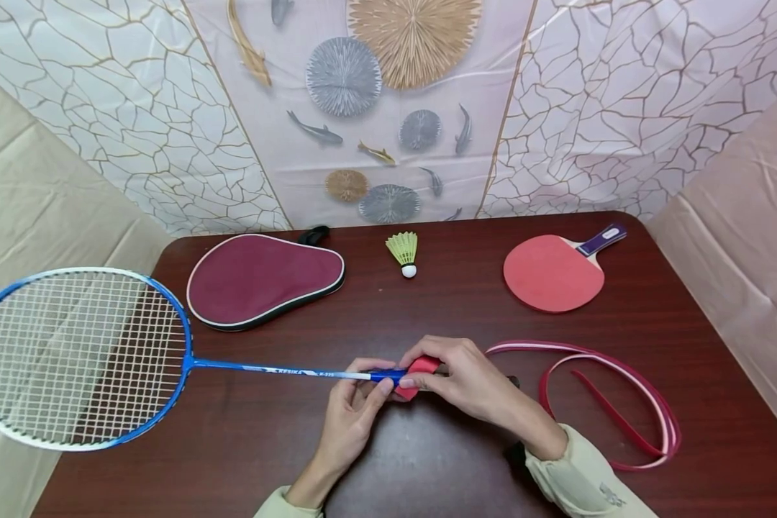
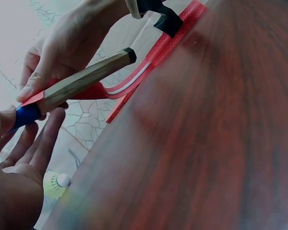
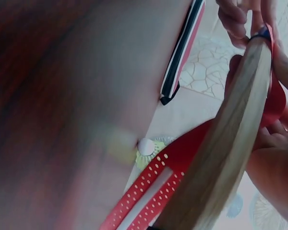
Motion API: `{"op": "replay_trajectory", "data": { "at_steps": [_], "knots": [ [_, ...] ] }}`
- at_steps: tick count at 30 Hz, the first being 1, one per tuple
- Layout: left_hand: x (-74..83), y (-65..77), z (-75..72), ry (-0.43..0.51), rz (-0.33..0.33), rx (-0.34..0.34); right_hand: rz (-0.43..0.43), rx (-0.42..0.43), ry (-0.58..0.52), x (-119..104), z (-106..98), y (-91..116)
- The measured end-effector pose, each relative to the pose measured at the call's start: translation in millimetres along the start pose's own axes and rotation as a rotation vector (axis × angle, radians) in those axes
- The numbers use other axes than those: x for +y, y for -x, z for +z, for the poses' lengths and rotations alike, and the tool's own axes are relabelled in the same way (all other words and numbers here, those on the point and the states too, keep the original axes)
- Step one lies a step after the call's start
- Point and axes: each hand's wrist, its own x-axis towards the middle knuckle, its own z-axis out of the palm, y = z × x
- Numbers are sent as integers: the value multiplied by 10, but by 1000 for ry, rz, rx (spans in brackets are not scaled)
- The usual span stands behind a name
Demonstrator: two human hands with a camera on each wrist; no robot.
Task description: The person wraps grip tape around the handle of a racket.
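A blue-and-white badminton racket (image 1: 285,370) lies across the head view, its strung head to the left. Its bare wooden handle (image 2: 89,79) shows in both wrist views. My left hand (image 1: 352,417) grips the racket by the blue cone above the handle, thumb on top. With thumb and fingers, my right hand (image 1: 462,378) pinches a red grip tape (image 1: 424,365) against the top of the handle. From there the perforated tape (image 3: 149,191) trails off in loose loops to the right on the table. The right palm hides part of the handle in the head view.
On the brown table (image 1: 453,460) lie a maroon paddle case (image 1: 265,279) at the back left, a yellow shuttlecock (image 1: 403,252) at the back middle, and a red table tennis paddle (image 1: 553,273) at the back right. Patterned cloth (image 1: 388,158) hangs behind.
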Motion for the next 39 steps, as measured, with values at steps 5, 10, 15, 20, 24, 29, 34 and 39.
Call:
{"op": "replay_trajectory", "data": {
  "at_steps": [5,10,15,20,24,29,34,39],
  "knots": [
    [-7,12,32,27,-15,-42,-30,20,14,-1,34,-10],
    [11,25,103,96,-48,-100,-25,9,22,-13,49,6],
    [17,39,103,115,-58,-149,-4,-7,16,-38,40,22],
    [-15,34,65,111,-44,-163,6,-31,9,-54,16,33],
    [-15,42,35,56,-13,-86,8,-61,9,-59,15,31],
    [-2,39,30,-70,85,-5,5,-73,8,-48,12,37],
    [-15,41,44,-142,157,39,-1,-75,-11,-41,3,40],
    [-8,58,49,-161,132,70,20,-81,-12,-44,-15,33]
  ]
}}
